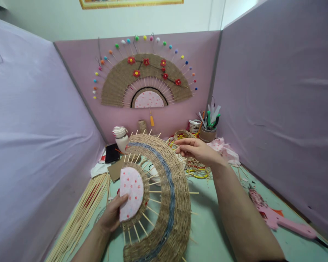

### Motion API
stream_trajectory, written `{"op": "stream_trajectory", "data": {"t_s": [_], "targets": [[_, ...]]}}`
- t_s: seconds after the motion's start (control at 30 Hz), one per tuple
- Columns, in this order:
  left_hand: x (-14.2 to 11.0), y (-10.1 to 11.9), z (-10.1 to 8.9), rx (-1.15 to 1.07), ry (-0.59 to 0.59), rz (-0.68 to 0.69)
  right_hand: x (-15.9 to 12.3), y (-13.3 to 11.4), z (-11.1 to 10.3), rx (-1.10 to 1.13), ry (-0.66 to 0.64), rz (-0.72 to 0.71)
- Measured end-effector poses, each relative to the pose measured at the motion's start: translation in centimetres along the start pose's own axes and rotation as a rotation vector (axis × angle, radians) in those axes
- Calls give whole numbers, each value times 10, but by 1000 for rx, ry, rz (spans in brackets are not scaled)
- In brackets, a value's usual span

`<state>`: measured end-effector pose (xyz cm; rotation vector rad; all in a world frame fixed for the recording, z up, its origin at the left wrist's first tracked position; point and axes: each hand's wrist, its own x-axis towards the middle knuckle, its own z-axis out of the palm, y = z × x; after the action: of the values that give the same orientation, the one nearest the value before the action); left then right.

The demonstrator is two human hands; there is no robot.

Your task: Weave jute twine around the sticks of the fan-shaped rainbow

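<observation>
A half-round woven twine fan with a blue band is held up on its side in front of me. Thin wooden sticks run through it, their ends standing out past the outer edge. My left hand grips its pink dotted cloth centre, thumb on the front and the other fingers behind. At the upper right outer edge, my right hand pinches around the tip of one stick. Whether a strand of twine is also between those fingertips, I cannot tell.
A finished fan with pompoms and red flowers hangs on the back panel. Loose sticks lie left, near a white bottle and a phone. Behind are twine and a tool pot; a pink glue gun lies right.
</observation>
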<state>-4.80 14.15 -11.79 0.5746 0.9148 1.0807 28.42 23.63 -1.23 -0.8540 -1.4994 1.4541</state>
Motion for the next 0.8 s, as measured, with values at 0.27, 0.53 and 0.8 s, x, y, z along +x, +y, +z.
{"op": "stream_trajectory", "data": {"t_s": [0.27,0.53,0.8], "targets": [[1,-3,4,-35,19,17,7,8,1,14,31,28],[4,-4,-8,-106,-56,24,10,5,25,11,-22,78],[5,-3,-20,-134,-166,62,10,6,32,64,-29,164]]}}
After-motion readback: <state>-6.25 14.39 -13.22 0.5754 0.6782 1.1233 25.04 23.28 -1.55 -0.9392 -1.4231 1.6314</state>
